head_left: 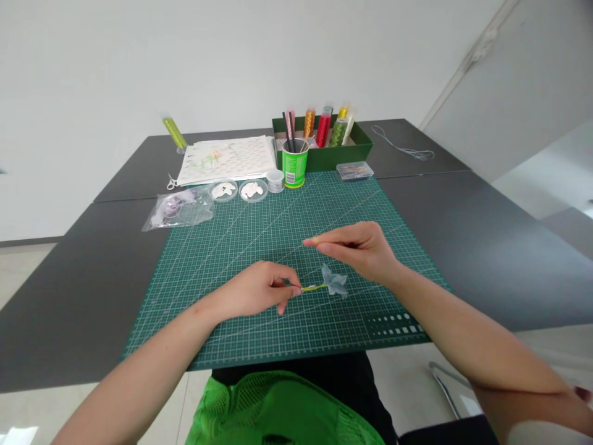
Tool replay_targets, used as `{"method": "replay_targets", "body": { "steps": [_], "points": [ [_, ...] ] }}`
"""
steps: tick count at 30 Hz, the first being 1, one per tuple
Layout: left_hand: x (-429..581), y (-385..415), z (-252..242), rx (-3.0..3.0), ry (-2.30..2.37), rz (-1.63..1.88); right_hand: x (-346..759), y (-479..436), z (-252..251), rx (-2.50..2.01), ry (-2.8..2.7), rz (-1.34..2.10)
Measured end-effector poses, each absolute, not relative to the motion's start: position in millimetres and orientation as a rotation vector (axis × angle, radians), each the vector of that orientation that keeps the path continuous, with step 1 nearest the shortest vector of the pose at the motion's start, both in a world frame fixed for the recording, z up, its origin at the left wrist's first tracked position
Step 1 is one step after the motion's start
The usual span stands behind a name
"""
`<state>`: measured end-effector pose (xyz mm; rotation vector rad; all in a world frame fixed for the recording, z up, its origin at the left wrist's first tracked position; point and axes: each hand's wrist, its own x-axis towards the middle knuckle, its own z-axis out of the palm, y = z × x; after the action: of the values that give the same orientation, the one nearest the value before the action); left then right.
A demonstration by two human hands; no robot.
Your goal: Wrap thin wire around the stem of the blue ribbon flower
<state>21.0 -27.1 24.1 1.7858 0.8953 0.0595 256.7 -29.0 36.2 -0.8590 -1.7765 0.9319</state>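
Note:
My left hand (259,289) pinches the thin yellow-green stem (315,287) of an artificial flower between thumb and forefinger. At the stem's right end is the flower's pale, translucent blue head (334,282), low over the green cutting mat (259,247). My right hand (359,247) is held above and to the right of the flower, apart from it. Its thumb and forefinger are pressed together, pointing left. Whatever they hold, if anything, is too fine to make out.
Behind lie a plastic bag (185,209), two dishes of white pieces (223,190), a green can (294,167), a lidded clear box (354,171) and a green box (319,159) of thread spools. Printed sheets (241,162), small scissors (171,182), a green spool (174,133) and a cord (407,150) are farther out.

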Motion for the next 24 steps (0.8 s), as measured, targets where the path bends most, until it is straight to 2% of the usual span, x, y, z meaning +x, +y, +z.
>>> {"method": "replay_targets", "body": {
  "steps": [10, 18, 24],
  "points": [
    [22, -31, 30, 1.693, 0.783, -0.019, 251, -14, 14, -0.970, -1.872, 0.963],
    [20, -34, 39, 1.737, 0.797, 0.128, 256, -1, -1, -1.075, -1.952, 0.964],
    [13, -32, 51, 1.861, 0.894, 0.409, 265, 10, -12, -1.098, -2.041, 0.967]
  ]
}}
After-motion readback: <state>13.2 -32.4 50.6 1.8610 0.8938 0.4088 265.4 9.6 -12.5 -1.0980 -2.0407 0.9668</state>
